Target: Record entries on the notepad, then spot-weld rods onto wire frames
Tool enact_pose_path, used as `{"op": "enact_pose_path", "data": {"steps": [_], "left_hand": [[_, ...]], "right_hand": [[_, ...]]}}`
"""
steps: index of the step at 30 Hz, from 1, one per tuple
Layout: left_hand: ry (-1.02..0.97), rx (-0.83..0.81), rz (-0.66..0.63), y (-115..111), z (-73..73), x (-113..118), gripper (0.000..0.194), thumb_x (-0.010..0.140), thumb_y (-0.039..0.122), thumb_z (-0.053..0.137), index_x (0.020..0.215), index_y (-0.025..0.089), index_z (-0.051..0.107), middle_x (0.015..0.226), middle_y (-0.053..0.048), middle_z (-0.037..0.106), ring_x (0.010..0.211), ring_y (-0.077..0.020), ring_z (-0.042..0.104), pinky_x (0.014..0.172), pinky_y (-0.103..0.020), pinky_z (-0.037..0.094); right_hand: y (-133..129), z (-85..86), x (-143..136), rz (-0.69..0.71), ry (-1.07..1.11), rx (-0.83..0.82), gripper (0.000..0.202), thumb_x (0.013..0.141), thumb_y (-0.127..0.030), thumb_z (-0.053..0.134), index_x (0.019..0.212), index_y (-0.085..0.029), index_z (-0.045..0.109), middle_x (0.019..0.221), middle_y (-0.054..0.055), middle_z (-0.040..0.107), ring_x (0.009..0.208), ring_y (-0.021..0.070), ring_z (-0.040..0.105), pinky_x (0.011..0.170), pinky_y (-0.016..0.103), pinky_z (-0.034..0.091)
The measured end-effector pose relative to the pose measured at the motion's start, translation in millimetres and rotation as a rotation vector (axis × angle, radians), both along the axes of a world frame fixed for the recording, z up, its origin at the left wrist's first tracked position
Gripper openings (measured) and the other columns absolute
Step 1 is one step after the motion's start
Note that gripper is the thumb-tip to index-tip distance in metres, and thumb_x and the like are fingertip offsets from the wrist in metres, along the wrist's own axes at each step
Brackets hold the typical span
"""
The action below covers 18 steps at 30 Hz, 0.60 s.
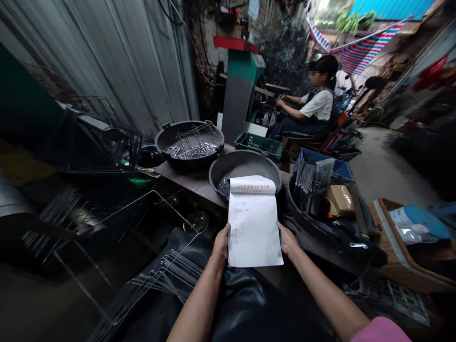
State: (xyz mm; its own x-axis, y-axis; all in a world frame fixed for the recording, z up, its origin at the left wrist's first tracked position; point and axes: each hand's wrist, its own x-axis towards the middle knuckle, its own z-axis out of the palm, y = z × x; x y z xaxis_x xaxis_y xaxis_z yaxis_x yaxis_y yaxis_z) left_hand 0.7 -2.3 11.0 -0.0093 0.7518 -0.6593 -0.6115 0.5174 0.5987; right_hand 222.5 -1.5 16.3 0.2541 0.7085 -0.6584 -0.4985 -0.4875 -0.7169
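Between my two hands is a white paper pad [254, 232] with its top sheet folded over, red print on the fold and faint handwriting below. My left hand [221, 241] grips its left edge, and my right hand [287, 239] grips the right edge. Behind the pad's top stands a round black basin [245, 161] with dark thin pieces in it. Bent wire frames [167, 273] lie beside my left forearm, over the dark apron [245, 289] on my lap.
Another black basin [190, 130] holds wire pieces. A green crate [258, 145] stands behind. To the right are a tub [297, 202] with bundled rods and a cardboard box [341, 200], and a wicker basket [395, 247]. A co-worker [317, 104] sits at a green machine [242, 80].
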Motion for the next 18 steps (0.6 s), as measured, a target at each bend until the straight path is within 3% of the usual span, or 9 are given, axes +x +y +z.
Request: {"op": "enact_pose_path", "data": {"steps": [18], "left_hand": [[0.032,0.003,0.025,0.5,-3.6,0.1,0.021,0.072,0.03,0.061,0.079,0.011,0.065,0.074,-0.007,0.068,0.063,-0.0161,0.062,0.067,-0.029,0.049]], "right_hand": [[0.2,-6.7,0.2,0.004,0.039,0.01,0.018,0.079,-0.028,0.053,0.083,-0.013,0.063,0.076,0.007,0.069,0.075,0.0197,0.065,0.073,0.032,0.051]]}}
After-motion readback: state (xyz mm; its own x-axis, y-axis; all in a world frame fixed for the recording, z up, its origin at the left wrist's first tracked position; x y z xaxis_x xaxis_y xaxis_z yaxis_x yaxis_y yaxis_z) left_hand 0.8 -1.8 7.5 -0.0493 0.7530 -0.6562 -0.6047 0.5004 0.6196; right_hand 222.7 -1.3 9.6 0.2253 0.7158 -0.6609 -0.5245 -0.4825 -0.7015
